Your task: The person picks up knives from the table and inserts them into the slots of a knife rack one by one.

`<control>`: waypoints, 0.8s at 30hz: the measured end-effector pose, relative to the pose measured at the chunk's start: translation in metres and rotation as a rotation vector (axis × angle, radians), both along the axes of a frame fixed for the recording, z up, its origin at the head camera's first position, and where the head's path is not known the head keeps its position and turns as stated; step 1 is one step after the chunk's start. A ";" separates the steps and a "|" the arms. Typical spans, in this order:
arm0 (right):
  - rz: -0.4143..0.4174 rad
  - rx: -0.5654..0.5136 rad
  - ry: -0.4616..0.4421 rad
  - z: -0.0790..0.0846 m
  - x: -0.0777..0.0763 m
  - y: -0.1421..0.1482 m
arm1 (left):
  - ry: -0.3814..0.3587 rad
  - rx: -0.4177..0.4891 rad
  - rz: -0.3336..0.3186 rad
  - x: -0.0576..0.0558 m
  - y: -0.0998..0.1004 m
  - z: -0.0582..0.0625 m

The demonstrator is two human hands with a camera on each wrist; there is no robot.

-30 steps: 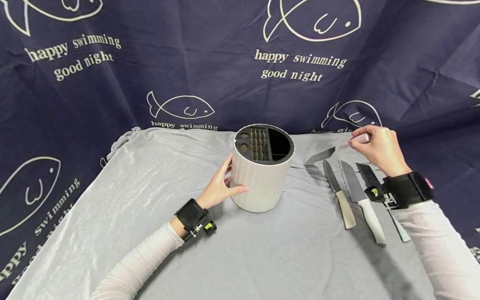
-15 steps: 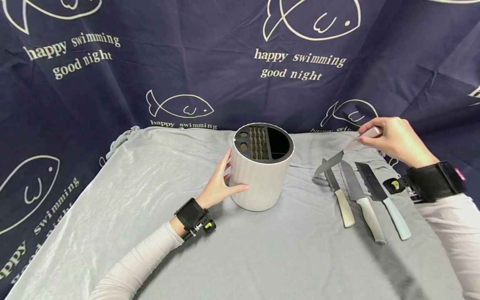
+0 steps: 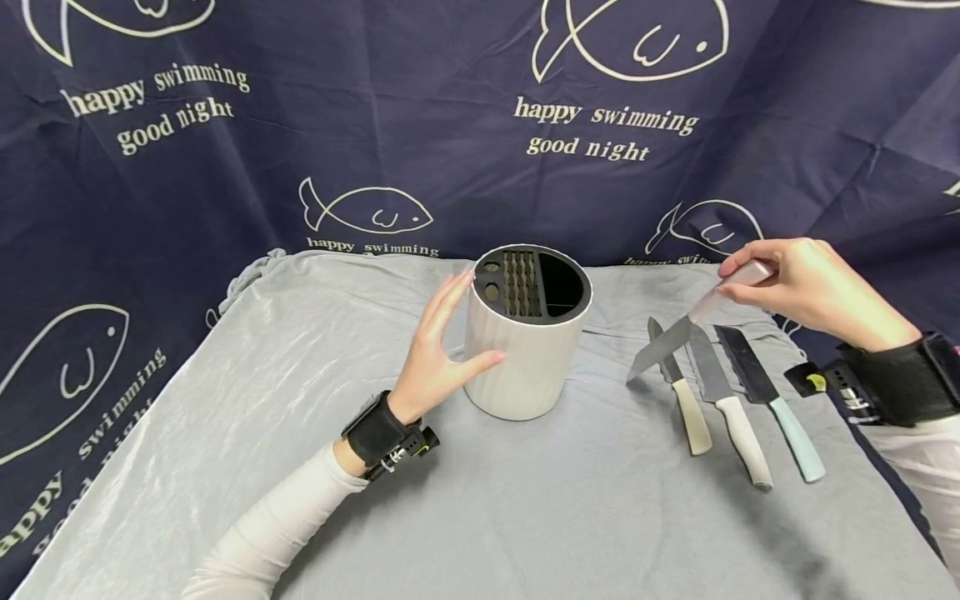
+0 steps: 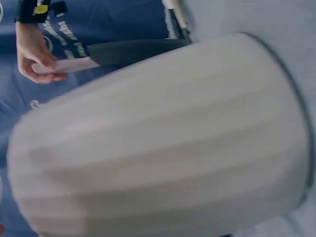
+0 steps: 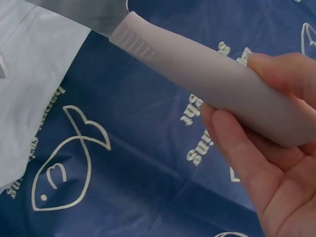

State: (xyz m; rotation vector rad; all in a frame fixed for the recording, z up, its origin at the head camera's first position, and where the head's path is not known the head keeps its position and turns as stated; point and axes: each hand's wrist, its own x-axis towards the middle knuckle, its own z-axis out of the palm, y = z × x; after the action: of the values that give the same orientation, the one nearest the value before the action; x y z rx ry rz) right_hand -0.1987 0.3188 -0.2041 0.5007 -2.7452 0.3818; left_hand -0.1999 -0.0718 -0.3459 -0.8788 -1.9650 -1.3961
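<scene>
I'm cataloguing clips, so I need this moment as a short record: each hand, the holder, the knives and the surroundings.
Left hand: at the side of the white holder, thumb across its front; contact unclear
Right hand: holds the pink-handled knife by its handle, blade slanting down
Holder top: black, with round holes, wavy slots and one large opening
Lying knives: cream-handled, white-handled, mint-handled
Surface: grey cloth
Backdrop: dark blue, with fish outlines and lettering
</scene>
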 end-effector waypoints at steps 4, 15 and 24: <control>0.042 0.005 0.002 0.005 0.007 -0.009 | 0.078 0.030 -0.056 0.007 0.007 0.015; 0.138 0.012 0.002 0.012 0.024 -0.029 | 0.079 0.049 -0.300 0.027 0.049 0.038; 0.278 -0.003 0.025 0.010 0.032 -0.040 | -0.092 -0.007 -0.412 0.031 0.089 0.022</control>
State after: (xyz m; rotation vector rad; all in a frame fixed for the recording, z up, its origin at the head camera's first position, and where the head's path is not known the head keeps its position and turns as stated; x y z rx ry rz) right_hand -0.1668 0.2791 -0.1943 0.8838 -2.6544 0.4416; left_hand -0.1684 0.0176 -0.3238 -1.2984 -1.9266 -1.6815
